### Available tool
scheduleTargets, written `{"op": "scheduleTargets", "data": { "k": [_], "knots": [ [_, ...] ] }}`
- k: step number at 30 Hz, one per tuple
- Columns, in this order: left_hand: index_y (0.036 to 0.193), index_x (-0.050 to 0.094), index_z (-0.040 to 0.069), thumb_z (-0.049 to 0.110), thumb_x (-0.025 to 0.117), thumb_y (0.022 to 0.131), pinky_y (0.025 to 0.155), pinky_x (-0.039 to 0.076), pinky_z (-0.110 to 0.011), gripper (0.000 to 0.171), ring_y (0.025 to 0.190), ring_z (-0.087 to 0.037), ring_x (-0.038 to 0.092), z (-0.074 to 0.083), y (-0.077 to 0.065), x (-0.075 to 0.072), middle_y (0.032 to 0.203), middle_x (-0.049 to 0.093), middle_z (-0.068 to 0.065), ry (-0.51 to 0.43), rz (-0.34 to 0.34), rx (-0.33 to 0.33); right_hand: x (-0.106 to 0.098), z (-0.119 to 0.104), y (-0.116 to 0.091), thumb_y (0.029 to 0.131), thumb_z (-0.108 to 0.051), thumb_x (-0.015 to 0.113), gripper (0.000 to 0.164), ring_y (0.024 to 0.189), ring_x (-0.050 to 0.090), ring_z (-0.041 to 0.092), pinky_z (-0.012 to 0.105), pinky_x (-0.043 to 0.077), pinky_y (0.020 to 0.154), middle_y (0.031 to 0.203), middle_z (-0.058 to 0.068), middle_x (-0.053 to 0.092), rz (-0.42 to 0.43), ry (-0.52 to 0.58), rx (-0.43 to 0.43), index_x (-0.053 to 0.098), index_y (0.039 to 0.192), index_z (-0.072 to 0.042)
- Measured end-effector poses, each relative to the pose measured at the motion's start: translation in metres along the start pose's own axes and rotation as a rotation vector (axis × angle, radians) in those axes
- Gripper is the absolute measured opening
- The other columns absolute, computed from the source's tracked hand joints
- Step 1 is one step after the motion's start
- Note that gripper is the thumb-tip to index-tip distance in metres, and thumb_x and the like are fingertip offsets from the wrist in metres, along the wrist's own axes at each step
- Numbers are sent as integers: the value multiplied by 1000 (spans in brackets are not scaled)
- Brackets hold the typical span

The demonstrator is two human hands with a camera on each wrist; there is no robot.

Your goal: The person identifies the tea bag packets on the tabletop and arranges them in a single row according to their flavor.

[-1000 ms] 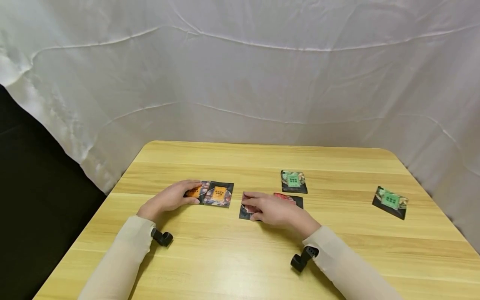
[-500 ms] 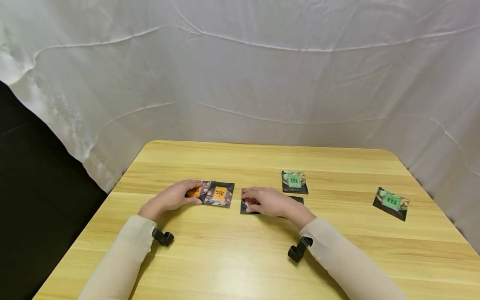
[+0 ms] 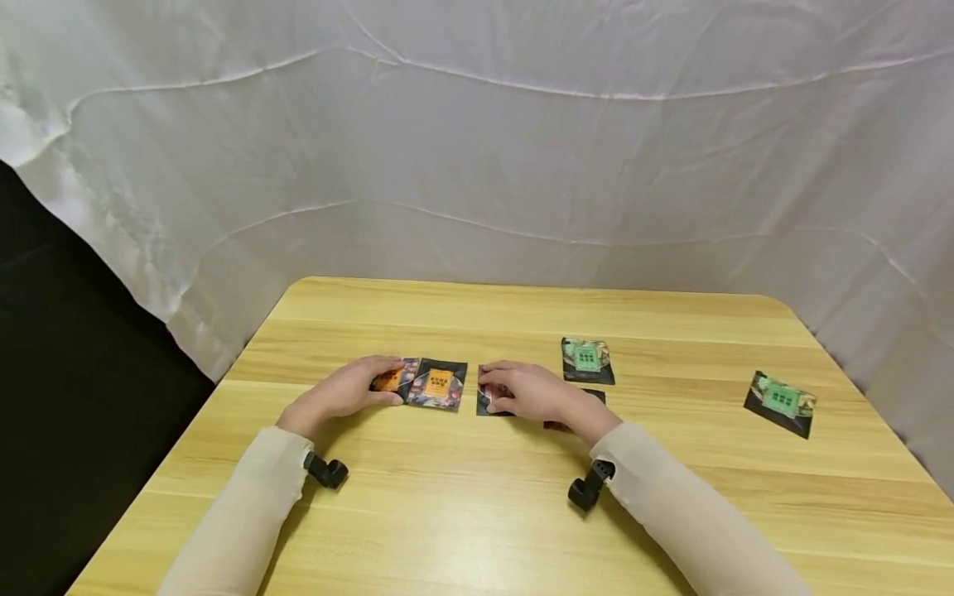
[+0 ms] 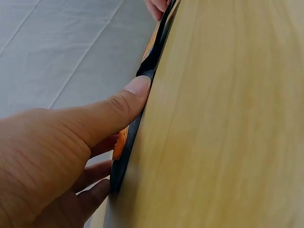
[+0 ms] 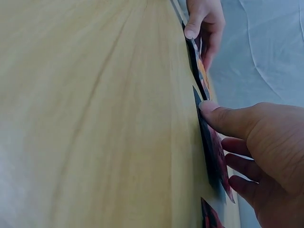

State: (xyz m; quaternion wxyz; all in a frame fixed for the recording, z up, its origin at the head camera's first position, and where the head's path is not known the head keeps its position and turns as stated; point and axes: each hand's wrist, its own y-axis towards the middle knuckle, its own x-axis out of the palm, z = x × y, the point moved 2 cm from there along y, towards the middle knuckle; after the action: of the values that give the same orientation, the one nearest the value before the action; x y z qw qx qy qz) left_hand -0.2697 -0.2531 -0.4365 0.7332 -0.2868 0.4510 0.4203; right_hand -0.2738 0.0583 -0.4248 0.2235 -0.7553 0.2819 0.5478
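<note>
My left hand (image 3: pixel 346 387) grips a black sachet with an orange label (image 3: pixel 386 382), thumb along its near edge and fingers over the far side. Beside it lies a second orange-labelled sachet (image 3: pixel 437 386), the two edges meeting. To the right, my right hand (image 3: pixel 532 391) holds a dark red sachet (image 5: pixel 212 147) between thumb and fingers, close over the wood; the hand covers much of it in the head view. A narrow gap separates it from the orange pair. Another red sachet (image 3: pixel 596 396) lies partly hidden beneath the right hand and wrist.
Two green-labelled sachets rest farther off: one (image 3: pixel 586 358) behind the right hand, the other (image 3: pixel 780 401) toward the table's right side. The wooden table (image 3: pixel 447 497) ends at a pale curtain (image 3: pixel 477 182). A camera sits on each wrist.
My right hand has shifted a little toward the back of the table with the red sachet, which now lies about level with the orange pair. The left hand stays in place.
</note>
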Motion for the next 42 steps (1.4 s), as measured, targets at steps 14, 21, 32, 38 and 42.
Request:
{"op": "scheduleTargets", "data": {
  "k": [14, 21, 32, 38, 42],
  "knots": [
    [146, 43, 0, 43, 68, 91, 110, 32, -54, 74, 135, -41, 39, 3, 0, -1, 146, 44, -22, 11, 4, 27, -24, 10, -21, 98, -33, 63, 46, 134, 44, 29, 47, 38, 108, 144, 7, 50, 63, 37, 40, 57, 139, -13],
    [146, 44, 2, 43, 68, 91, 110, 32, -54, 73, 136, -40, 38, 3, 0, -1, 147, 43, -20, -11, -4, 17, -30, 23, -44, 96, -30, 66, 51, 132, 45, 29, 51, 38, 107, 144, 7, 50, 28, 112, 76, 53, 143, -15],
    [146, 44, 0, 42, 68, 92, 110, 32, -54, 73, 135, -40, 39, 3, 0, 1, 146, 45, -21, 13, 2, 27, -28, 49, -77, 91, -16, 71, 42, 91, 59, 20, 39, 49, 82, 137, 10, 55, -77, 221, 24, 63, 133, -12],
    [147, 42, 0, 41, 68, 92, 109, 32, -55, 73, 135, -41, 38, 4, -1, 0, 146, 43, -23, 16, 6, 7, -28, 55, -86, 91, -17, 71, 38, 131, 47, 31, 46, 45, 97, 143, 10, 52, -83, 191, 19, 67, 129, -13],
    [146, 44, 0, 40, 68, 92, 110, 32, -55, 72, 135, -41, 39, 4, -1, 0, 146, 44, -23, 12, 12, 19, -25, 58, -87, 91, -20, 72, 37, 124, 53, 31, 45, 47, 94, 138, 12, 56, -26, 104, -5, 68, 126, -11]
  ]
}}
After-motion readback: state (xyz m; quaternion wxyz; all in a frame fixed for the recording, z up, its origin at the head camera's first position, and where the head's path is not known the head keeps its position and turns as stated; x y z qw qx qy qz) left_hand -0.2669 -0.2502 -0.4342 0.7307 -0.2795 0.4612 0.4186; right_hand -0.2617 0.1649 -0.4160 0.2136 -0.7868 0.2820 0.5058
